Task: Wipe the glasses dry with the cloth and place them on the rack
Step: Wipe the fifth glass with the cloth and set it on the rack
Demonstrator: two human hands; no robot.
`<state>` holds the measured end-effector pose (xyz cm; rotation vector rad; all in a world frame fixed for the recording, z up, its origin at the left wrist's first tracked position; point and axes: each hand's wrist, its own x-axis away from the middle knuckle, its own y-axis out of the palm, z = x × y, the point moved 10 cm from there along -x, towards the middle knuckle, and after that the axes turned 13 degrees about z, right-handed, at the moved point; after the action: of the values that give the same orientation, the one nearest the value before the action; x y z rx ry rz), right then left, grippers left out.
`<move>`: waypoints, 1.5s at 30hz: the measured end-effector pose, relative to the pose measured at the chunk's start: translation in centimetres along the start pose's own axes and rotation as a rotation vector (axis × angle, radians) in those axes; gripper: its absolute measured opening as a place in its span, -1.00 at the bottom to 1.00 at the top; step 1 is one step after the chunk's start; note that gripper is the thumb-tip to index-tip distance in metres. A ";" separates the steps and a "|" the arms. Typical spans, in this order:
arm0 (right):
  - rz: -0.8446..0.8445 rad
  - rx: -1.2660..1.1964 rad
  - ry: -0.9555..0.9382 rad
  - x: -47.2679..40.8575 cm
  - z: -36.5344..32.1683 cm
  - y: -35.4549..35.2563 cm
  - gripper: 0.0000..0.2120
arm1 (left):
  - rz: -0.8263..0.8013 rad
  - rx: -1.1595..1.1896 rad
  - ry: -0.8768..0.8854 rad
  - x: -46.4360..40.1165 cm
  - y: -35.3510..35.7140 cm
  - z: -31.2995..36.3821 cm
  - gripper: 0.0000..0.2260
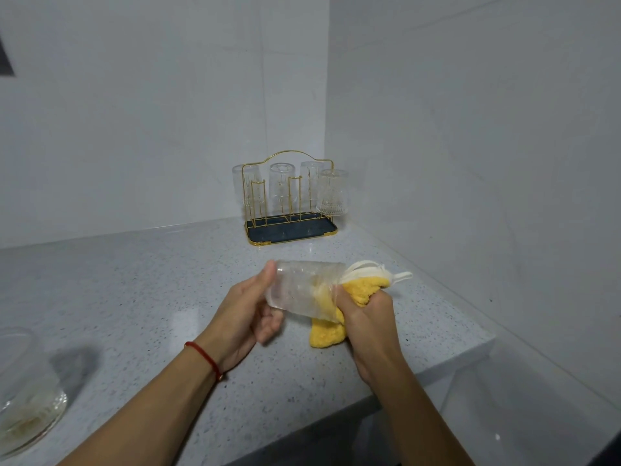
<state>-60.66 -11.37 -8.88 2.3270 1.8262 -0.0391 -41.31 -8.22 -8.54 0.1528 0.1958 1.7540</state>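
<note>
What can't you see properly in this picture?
- Head view: how far the yellow cloth reaches inside the held glass; the right hand covers the mouth.
- Glass dish at lower left: cut off by the edge, blurred.
- Rear glasses on the rack: patterns too small.

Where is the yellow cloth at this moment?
In the head view, centre-right, the yellow cloth is gripped by the right hand and pushed into the mouth of the glass held by the left hand.
</note>
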 end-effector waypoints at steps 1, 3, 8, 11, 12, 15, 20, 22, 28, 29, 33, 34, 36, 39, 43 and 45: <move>-0.013 0.005 -0.012 0.1 -0.1 0.2 -0.95 | 0.059 -0.045 -0.028 -0.2 -0.3 -0.4 -0.39; -0.026 0.004 -0.021 0.1 0.0 0.3 -0.93 | 0.032 0.040 -0.103 -0.3 0.1 -0.9 -0.38; -0.081 -0.044 -0.006 0.2 0.0 1.1 -0.47 | -0.024 0.202 -0.102 -0.5 -0.3 -0.4 -0.39; -0.080 -0.170 0.060 0.0 0.4 1.5 -0.34 | 0.067 0.182 0.048 -0.5 -1.0 1.9 -0.38; -0.066 -0.233 0.083 -0.1 0.5 1.4 -0.44 | 0.103 0.198 0.098 -0.5 -1.3 2.7 -0.34; -0.020 -0.433 0.180 -0.6 0.2 0.7 -0.65 | 0.161 0.254 0.190 -0.3 -2.5 4.5 -0.21; -0.173 -0.383 0.132 -0.4 -4.6 1.8 -0.64 | 0.028 0.081 0.130 1.0 -1.2 4.9 -0.33; -0.339 -0.156 0.035 0.6 -7.1 3.8 -0.61 | -0.028 0.018 0.097 1.3 0.1 4.2 -0.32; -0.538 0.001 -0.198 4.0 -11.3 5.4 -0.71 | 0.020 0.111 0.029 0.6 -0.7 3.5 -0.33; -0.496 -0.030 -0.208 3.7 -11.5 4.8 -0.71 | 0.015 0.112 0.016 0.6 -0.7 3.2 -0.30; -0.486 0.121 -0.189 2.8 -9.2 5.6 -0.70 | -0.041 0.153 -0.014 1.0 1.1 2.5 -0.31; -0.495 0.102 -0.166 2.7 -8.7 5.9 -0.72 | -0.015 0.172 -0.014 1.0 0.9 2.7 -0.34; -0.455 -0.086 -0.082 1.7 -8.3 5.5 -0.70 | 0.062 0.181 -0.005 0.8 0.0 3.2 -0.37; -0.332 -0.405 0.162 -1.3 -6.6 4.0 -0.68 | 0.204 0.180 0.031 0.0 -1.6 4.2 -0.34; -0.177 -0.401 0.429 -5.2 -2.0 3.7 -0.58 | 0.335 0.124 0.149 -3.2 -1.6 8.0 -0.21; -0.089 -0.361 0.477 -6.6 0.0 3.1 -0.51 | 0.373 0.040 0.229 -5.7 -0.8 11.2 -0.28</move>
<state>-59.26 -18.47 -7.59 2.1146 1.9268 0.8276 -37.09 -13.14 2.21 0.0167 0.3887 2.1400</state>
